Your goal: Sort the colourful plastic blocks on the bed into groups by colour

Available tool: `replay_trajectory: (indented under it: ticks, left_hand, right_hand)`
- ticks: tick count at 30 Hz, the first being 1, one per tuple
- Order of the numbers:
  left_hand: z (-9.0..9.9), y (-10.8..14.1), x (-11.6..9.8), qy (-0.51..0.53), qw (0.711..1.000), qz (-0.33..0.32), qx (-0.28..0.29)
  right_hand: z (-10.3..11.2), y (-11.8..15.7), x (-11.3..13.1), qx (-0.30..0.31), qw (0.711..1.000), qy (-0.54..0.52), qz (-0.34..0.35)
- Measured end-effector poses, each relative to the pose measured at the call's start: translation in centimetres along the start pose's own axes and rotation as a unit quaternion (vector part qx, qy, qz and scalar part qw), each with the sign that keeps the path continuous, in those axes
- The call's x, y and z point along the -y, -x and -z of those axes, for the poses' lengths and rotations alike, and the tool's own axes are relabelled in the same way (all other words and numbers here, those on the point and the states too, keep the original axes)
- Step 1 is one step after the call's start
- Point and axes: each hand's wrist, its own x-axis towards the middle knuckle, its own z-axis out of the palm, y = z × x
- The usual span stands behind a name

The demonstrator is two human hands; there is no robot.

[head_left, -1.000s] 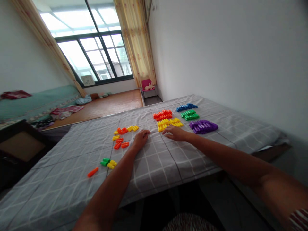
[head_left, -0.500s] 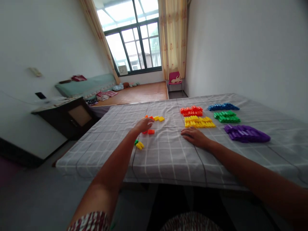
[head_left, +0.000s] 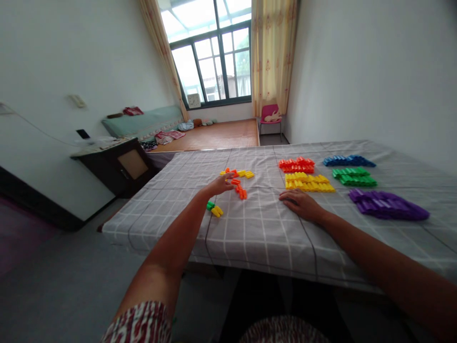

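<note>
The left hand [head_left: 218, 186] reaches over the left half of the cloth-covered table [head_left: 257, 233], its grip apart, with the thumb and fingers spread beside a short orange piece [head_left: 235, 182]; whether they touch it I cannot tell. Just nearer and to the right of that hand lie a few more orange pieces [head_left: 242, 193], close together. Beyond the fingertips, yellow pieces [head_left: 246, 174] lie on the far side, with more orange ones to their left. Nearer, close to the left forearm, green pieces [head_left: 210, 206] sit right against a pair of yellow ones [head_left: 217, 211].

The right hand [head_left: 302, 204] rests on the cloth, palm down, its fingers loosely bent and the thumb a little apart. It is just on the near side of the yellow pile [head_left: 310, 184]. The orange pile [head_left: 296, 166] lies directly beyond that one. Farther right are the green pile [head_left: 354, 176] and, beyond it, the blue pile [head_left: 348, 161]. The purple pile [head_left: 387, 205] is the nearest on the right. Past the far edge of the table stands a pink chair [head_left: 268, 113].
</note>
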Motion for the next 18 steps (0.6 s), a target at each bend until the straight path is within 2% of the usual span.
replay_trajectory:
  ticks: [1,3,6,9,11,13,15,18]
  left_hand:
    - [0.6,0.3,-0.4,0.003,1.0,-0.013,0.003]
    - [2.5,1.7,-0.4,-0.039,0.999,0.0,0.036]
    - [5.6,5.4,0.8,-0.15,0.972,0.091,0.154]
    - [7.2,9.1,2.2,-0.246,0.929,0.189,0.202]
    - [7.0,10.5,2.6,-0.261,0.919,0.207,0.211]
    - [6.0,10.7,2.4,-0.244,0.93,0.18,0.208]
    - [4.4,9.7,1.8,-0.222,0.948,0.134,0.183]
    - [1.4,6.6,0.5,-0.187,0.972,0.086,0.116]
  right_hand:
    - [0.0,0.1,0.0,-0.001,1.0,0.0,0.001]
    - [0.1,0.1,0.0,-0.003,1.0,0.0,0.002]
    - [0.0,0.2,-0.2,-0.002,1.0,-0.005,0.002]
    - [-0.2,0.1,-0.3,-0.005,1.0,-0.011,-0.002]
    - [-0.3,0.1,-0.4,-0.009,1.0,-0.013,-0.005]
    - [-0.3,0.0,-0.4,-0.009,1.0,-0.012,-0.005]
    - [-0.3,0.1,-0.3,-0.005,1.0,-0.01,-0.003]
    - [-0.2,0.1,-0.1,-0.002,1.0,-0.006,-0.003]
